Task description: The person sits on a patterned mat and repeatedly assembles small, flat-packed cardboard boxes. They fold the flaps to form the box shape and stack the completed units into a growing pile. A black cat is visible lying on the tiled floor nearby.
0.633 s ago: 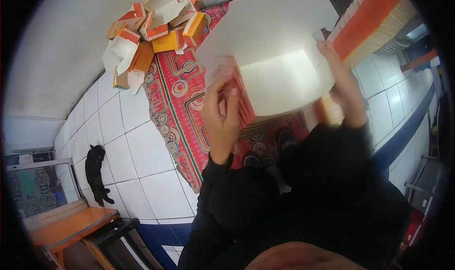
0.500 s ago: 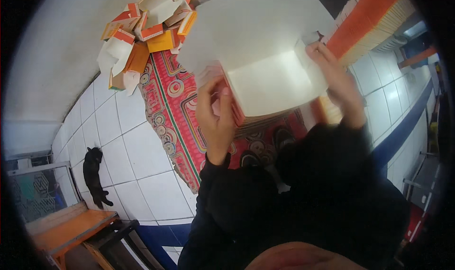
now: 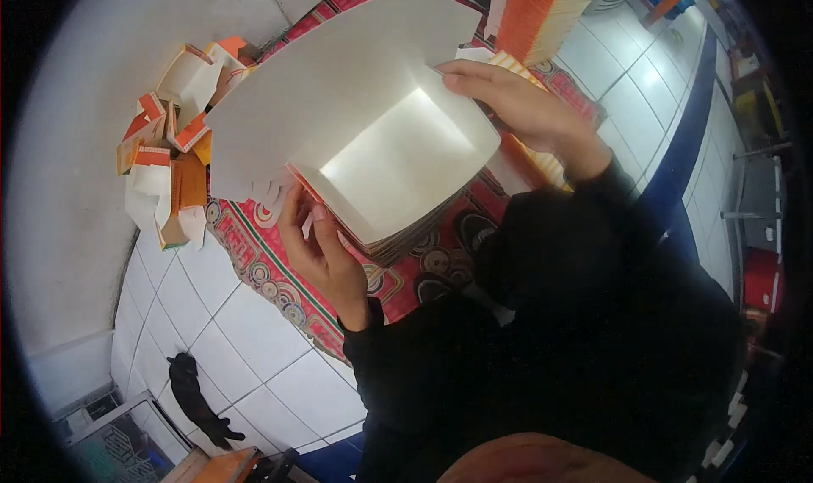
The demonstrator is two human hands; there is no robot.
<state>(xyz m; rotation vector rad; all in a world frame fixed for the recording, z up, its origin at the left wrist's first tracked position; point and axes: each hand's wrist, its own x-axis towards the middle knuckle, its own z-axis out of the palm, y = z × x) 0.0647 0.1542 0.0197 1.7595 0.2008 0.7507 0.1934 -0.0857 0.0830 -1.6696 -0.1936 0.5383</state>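
In front of me is an open paper food box [image 3: 398,169], white inside, with a tall back flap rising on its far side. Layered edges under its near rim look like more boxes nested below. My left hand [image 3: 326,250] grips the near left corner, thumb and fingers closed on the orange-edged side. On the right, my right hand [image 3: 529,110] holds the upper right side wall, its fingertips at the rim and partly hidden. The box is tilted so that its inside faces me.
A heap of orange and white folded boxes [image 3: 174,148] lies by the wall at left. A tall stack of orange-edged cardboard [image 3: 542,17] stands far right. Beneath is a red patterned mat [image 3: 254,246] on white tiles. A black cat [image 3: 199,398] lies at lower left.
The view has turned, so the heap and cat sit lower in it. The box and both hands appear further left, the box more slanted. Both hands keep their hold.
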